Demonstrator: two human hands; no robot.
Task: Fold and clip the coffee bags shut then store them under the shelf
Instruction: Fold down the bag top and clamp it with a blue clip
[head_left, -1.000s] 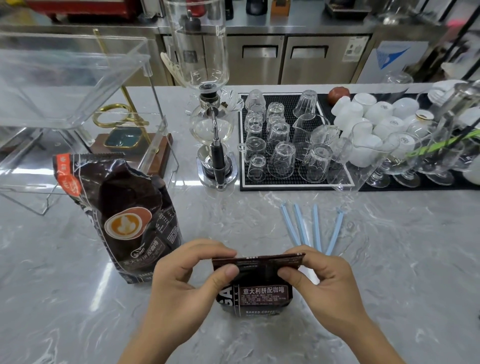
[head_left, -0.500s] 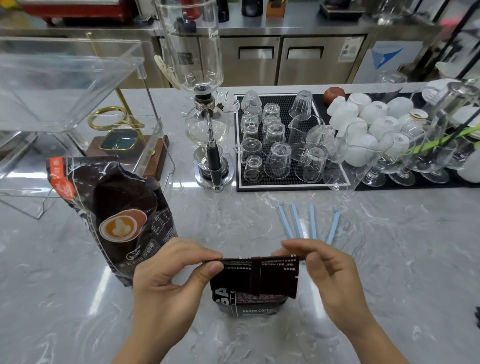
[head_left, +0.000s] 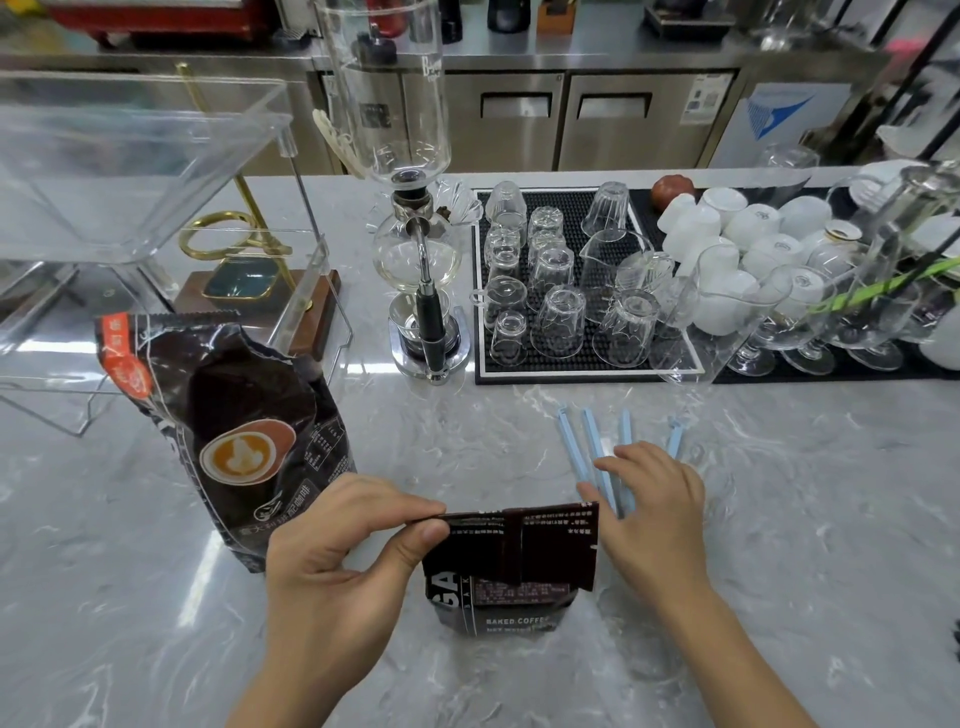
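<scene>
A small dark coffee bag (head_left: 511, 577) stands on the marble counter (head_left: 779, 545) near the front, its top folded over toward me. My left hand (head_left: 343, 551) pinches the left end of that fold. My right hand (head_left: 649, 509) is off the bag, fingers spread over several light-blue clips (head_left: 587, 447) lying just behind it; the fingertips touch or hover on them. A larger dark coffee bag (head_left: 234, 436) with a latte picture stands to the left, its top crumpled and unclipped. A clear acrylic shelf (head_left: 130, 171) stands at the far left.
A glass siphon brewer (head_left: 415, 249) stands behind the bags. A black mat (head_left: 587, 374) holds several upturned glasses. White cups (head_left: 727, 223) and stemmed glasses (head_left: 810, 332) crowd the right. A brass stand on a wooden base (head_left: 249, 280) sits under the shelf.
My right hand let go of the small bag's fold and moved right and back onto the blue clips. The left hand kept its pinch on the fold.
</scene>
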